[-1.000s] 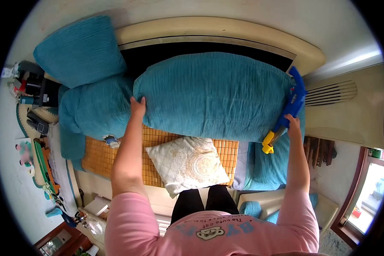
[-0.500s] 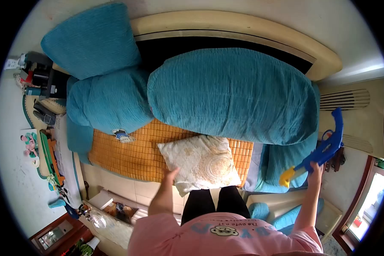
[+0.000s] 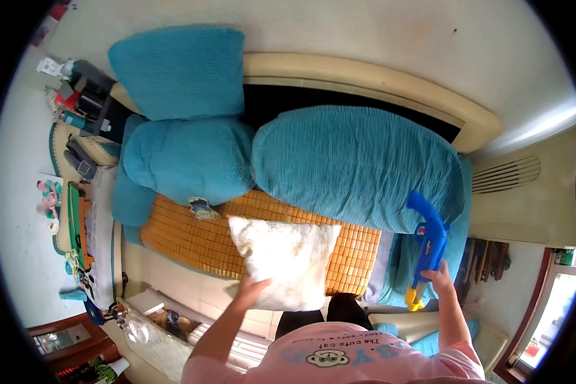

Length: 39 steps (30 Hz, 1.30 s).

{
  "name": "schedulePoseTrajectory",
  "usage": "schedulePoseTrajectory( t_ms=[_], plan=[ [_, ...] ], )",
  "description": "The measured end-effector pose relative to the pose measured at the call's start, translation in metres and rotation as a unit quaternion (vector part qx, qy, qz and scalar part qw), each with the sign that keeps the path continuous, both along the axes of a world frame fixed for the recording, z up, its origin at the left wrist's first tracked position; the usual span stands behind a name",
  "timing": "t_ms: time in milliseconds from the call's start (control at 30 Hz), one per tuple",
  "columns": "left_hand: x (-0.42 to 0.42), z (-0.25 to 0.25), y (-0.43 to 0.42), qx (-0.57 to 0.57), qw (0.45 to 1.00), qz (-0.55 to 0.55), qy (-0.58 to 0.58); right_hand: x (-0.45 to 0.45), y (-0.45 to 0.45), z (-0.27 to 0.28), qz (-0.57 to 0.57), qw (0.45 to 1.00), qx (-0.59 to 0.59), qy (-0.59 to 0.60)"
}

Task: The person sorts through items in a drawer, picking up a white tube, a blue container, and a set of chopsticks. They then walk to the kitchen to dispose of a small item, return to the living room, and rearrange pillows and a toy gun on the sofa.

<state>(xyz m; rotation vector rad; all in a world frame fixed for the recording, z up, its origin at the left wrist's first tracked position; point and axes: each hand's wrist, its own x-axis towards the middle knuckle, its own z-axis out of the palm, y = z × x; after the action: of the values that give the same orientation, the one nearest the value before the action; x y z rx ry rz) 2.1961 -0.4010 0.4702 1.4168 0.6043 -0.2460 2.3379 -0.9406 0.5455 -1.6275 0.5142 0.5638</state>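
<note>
A cream, patterned cushion [image 3: 288,259] stands tilted at the front of the sofa, in front of my legs. My left hand [image 3: 255,289] is closed on its lower left edge, with the thumb side lying over the fabric and some fingers hidden. On the right, my right hand [image 3: 438,279] grips a blue toy gun [image 3: 431,246] around its lower part. Its yellow tip [image 3: 415,299] points down, and its blue stock end reaches up in front of the large back cushion. Beneath the cream cushion lies a brown tile-like seat mat [image 3: 192,230].
Large teal cushions [image 3: 358,163] line the sofa back, and a square teal one [image 3: 179,73] leans at upper left. A small cartoon patch [image 3: 203,208] shows near the mat. A glass-topped table [image 3: 137,329] stands at lower left, a window [image 3: 550,313] at right.
My left hand has taken hold of the cream cushion, which is now lifted and tilted. The toy gun has moved left with my right hand and turned more upright. The view has shifted.
</note>
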Motion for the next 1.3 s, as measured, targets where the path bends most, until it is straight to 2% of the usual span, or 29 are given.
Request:
schedulePoseTrajectory(
  t_ms=[100, 200, 333, 467, 533, 567, 633, 733, 833, 867, 900, 933, 967, 1000, 1033, 1067, 1133, 1167, 1233, 1300],
  plan=[
    [0.023, 0.135, 0.044, 0.096, 0.992, 0.024, -0.075, -0.009, -0.004, 0.022, 0.038, 0.999, -0.031, -0.017],
    [0.060, 0.209, 0.079, 0.103, 0.987, 0.070, -0.100, -0.024, -0.003, 0.040, 0.073, 0.995, -0.056, -0.042],
    [0.160, 0.272, 0.092, 0.127, 0.947, 0.126, -0.266, -0.062, 0.011, 0.055, 0.018, 0.998, -0.052, -0.023],
    [0.277, 0.299, 0.143, 0.201, 0.904, 0.077, -0.370, -0.113, 0.015, 0.062, -0.068, 0.997, -0.017, -0.020],
    [0.318, 0.341, 0.151, 0.262, 0.897, 0.036, -0.353, -0.141, 0.015, 0.073, -0.113, 0.993, -0.010, -0.041],
    [0.338, 0.350, 0.156, 0.258, 0.897, 0.031, -0.357, -0.154, 0.018, 0.076, -0.138, 0.988, -0.054, -0.042],
    [0.373, 0.364, 0.165, 0.380, 0.849, -0.062, -0.362, -0.185, 0.022, 0.081, -0.161, 0.984, -0.050, -0.066],
    [0.424, 0.337, 0.167, 0.422, 0.825, -0.112, -0.358, -0.219, 0.052, 0.110, -0.227, 0.970, -0.043, -0.077],
    [0.476, 0.271, 0.165, 0.465, 0.803, -0.124, -0.352, -0.270, 0.050, 0.084, -0.280, 0.953, -0.089, -0.075],
    [0.488, 0.260, 0.163, 0.488, 0.792, -0.128, -0.345, -0.281, 0.054, 0.087, -0.286, 0.951, -0.092, -0.071],
    [0.490, 0.262, 0.154, 0.497, 0.806, -0.172, -0.271, -0.291, 0.058, 0.090, -0.291, 0.949, -0.096, -0.072],
    [0.495, 0.257, 0.147, 0.492, 0.807, -0.175, -0.275, -0.300, 0.061, 0.092, -0.295, 0.948, -0.108, -0.059],
    [0.497, 0.251, 0.141, 0.622, 0.739, -0.055, -0.254, -0.307, 0.062, 0.094, -0.296, 0.946, -0.121, -0.046],
    [0.502, 0.242, 0.138, 0.730, 0.643, 0.068, -0.223, -0.309, 0.065, 0.099, -0.298, 0.945, -0.124, -0.046],
    [0.515, 0.232, 0.144, 0.731, 0.632, 0.096, -0.237, -0.310, 0.071, 0.103, -0.305, 0.942, -0.129, -0.049],
    [0.522, 0.218, 0.150, 0.730, 0.634, 0.095, -0.239, -0.310, 0.076, 0.104, -0.312, 0.939, -0.133, -0.051],
    [0.516, 0.205, 0.156, 0.766, 0.601, -0.123, -0.190, -0.306, 0.087, 0.106, -0.333, 0.931, -0.143, -0.048],
    [0.510, 0.197, 0.157, 0.766, 0.602, -0.122, -0.190, -0.301, 0.092, 0.108, -0.333, 0.933, -0.126, -0.057],
    [0.488, 0.172, 0.163, 0.639, 0.721, -0.132, -0.234, -0.299, 0.088, 0.100, -0.332, 0.934, -0.117, -0.056],
    [0.457, 0.121, 0.174, 0.594, 0.756, -0.169, -0.219, -0.293, 0.084, 0.092, -0.319, 0.940, -0.107, -0.062]
  ],
)
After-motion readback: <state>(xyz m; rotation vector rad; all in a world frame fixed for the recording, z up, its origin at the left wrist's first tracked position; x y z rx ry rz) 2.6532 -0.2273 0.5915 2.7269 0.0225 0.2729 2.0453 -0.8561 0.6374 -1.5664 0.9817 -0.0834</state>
